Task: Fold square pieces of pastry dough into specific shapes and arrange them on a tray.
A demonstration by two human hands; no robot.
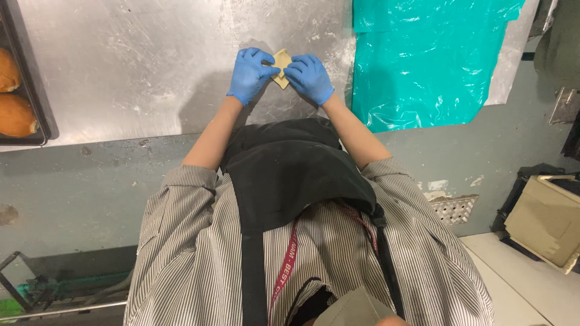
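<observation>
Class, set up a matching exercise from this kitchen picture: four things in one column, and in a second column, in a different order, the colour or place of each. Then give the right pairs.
Things:
1. gloved hands
2. piece of dough
3. plastic sheet
4. bread rolls

Colours or places:
A. teal, at the table's right end
B. in a dark tray at the left edge
C. blue
D. pale yellow, pinched between both hands

Pairs: 1-C, 2-D, 3-A, 4-B
</observation>
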